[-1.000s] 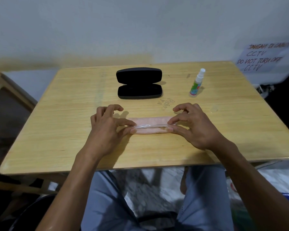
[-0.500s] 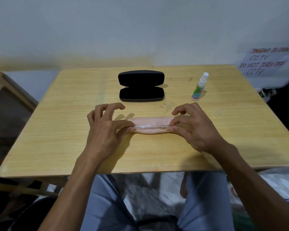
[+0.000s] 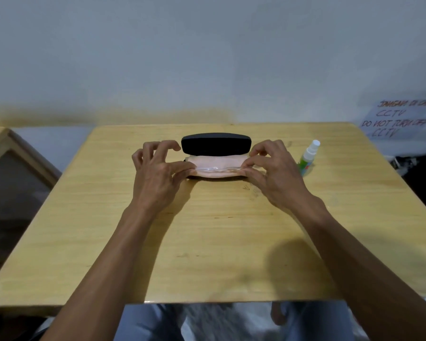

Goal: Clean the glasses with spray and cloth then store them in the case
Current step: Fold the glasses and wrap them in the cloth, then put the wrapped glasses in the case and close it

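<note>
Table (image 3: 207, 242) now bare up front — both hands, left hand (image 3: 158, 173) and right hand (image 3: 276, 173), pinching cloth-wrapped glasses (image 3: 217, 166), have carried them onto the open case (image 3: 215, 143) — storing underway.

Case (image 3: 216, 144): plain matte black. Cloth (image 3: 214, 163) in my grip: pale pink, unpatterned. Glasses (image 3: 217, 169) on it: clear, colourless frame. Spray bottle (image 3: 308, 157): white cap, green label with a red patch low down. Worktop (image 3: 219, 230): yellow-tan wood, fine streaky grain, small dark scribbles. Wall (image 3: 207, 57): grey-white. Paper sign (image 3: 401, 119): white, red handwritten lettering.
</note>
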